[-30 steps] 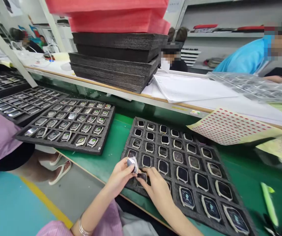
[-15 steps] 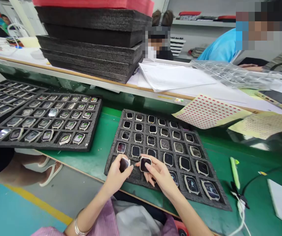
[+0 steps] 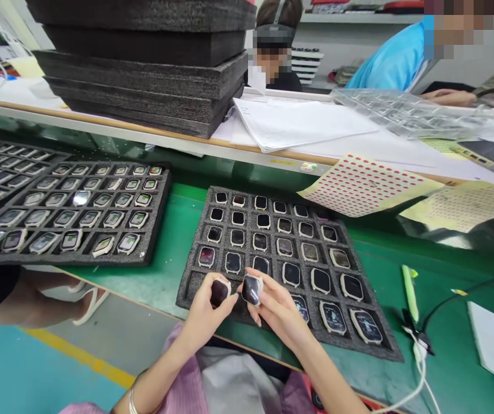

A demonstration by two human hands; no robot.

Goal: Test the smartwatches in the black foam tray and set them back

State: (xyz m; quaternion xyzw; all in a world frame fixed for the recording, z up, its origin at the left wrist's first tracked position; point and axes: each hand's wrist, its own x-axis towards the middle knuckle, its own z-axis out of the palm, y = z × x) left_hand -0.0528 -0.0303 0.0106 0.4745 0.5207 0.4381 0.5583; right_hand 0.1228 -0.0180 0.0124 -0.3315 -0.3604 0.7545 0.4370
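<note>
Holding watch (image 3: 219,294) in left fingers (image 3: 225,307), second watch (image 3: 251,289) in right fingers (image 3: 269,300); probably light, stiff, slick; best gripped edgewise.

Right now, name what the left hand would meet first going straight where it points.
The left hand would probably meet the square, pale-cased, dark-screened watch held in the right hand; depth is unclear.

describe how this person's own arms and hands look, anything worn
The left hand and right hand are ungloved. A shiny silver-coloured bangle circles the left forearm, and a purplish-pink sleeve shows at the bottom edge. The right forearm shows nothing worn.
</note>
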